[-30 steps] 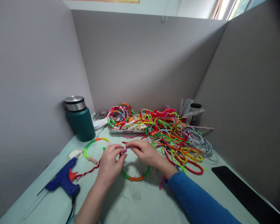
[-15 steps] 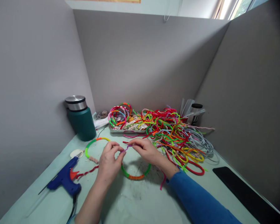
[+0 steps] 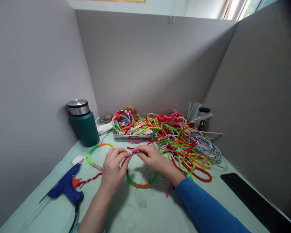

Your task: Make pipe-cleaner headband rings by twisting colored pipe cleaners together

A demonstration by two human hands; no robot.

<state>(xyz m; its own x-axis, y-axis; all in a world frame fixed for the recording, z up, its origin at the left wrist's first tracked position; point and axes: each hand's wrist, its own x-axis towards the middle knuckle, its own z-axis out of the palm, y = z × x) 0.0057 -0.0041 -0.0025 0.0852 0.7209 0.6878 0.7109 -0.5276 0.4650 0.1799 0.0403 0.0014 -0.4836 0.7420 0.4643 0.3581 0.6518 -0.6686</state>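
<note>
"Took the purple strand (image 3: 134, 154) as the clock's centre. Saw anything nearest?"

"Saw a flat black strip (image 3: 252, 200) at four o'clock on the worktop (image 3: 145, 216), a blue glue gun (image 3: 68, 187) at eight, and a green-and-orange ring (image 3: 143, 186) at about half past five."

"And the grip?"

"Found both sides narrow: left hand (image 3: 115, 165) and right hand (image 3: 151, 157) close together, pinching the purple strand between thumbs and fingers, just beyond the ring's near arc. Could not tell whether joined to the ring."

"Looked farther out?"

"Noted a multicoloured curve (image 3: 89, 156) at nine, a green bottle (image 3: 84, 131) at ten, a metal tray (image 3: 128, 137) bearing small rings (image 3: 121, 115) at twelve, and a tangled heap of fuzzy strands (image 3: 172, 129) at two. Past those, met a grey partition (image 3: 145, 64)."
</note>
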